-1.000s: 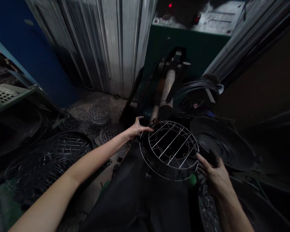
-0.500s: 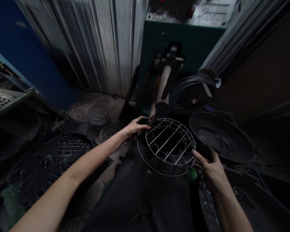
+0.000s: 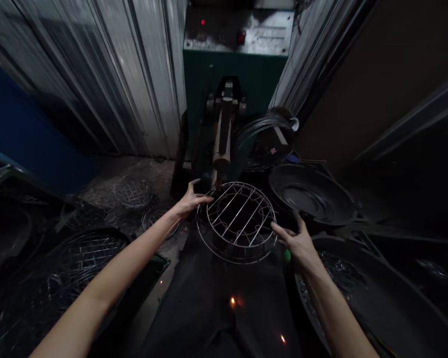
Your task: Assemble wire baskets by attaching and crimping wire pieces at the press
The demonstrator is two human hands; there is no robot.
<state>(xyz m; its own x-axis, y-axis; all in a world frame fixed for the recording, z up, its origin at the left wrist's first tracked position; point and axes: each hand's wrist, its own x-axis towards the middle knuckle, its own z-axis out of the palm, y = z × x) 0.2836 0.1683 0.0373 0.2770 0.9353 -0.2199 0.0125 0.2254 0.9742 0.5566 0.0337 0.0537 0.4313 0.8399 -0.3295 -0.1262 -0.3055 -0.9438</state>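
Note:
A round wire rack (image 3: pixel 237 221) of bright steel, with a double rim and curved cross wires, hangs in front of me at a slight tilt. My left hand (image 3: pixel 190 201) grips its far left rim, thumb raised. My right hand (image 3: pixel 293 241) holds the near right rim with spread fingers. The far edge of the rack lies just under the long arm of a green welding machine (image 3: pixel 235 74), close to its electrode (image 3: pixel 220 149). Two orange sparks (image 3: pixel 232 301) glow over my dark apron (image 3: pixel 216 308).
Finished wire racks (image 3: pixel 132 191) lie on the concrete floor at left, and more fill a black tub (image 3: pixel 89 253). A black basin (image 3: pixel 309 194) and a wire coil (image 3: pixel 265 141) stand right of the machine. Corrugated metal sheeting (image 3: pixel 134 74) rises behind.
The view has swung so the machine sits nearer the middle. The rack stays between my hands, closer to the electrode. Orange sparks now show below it.

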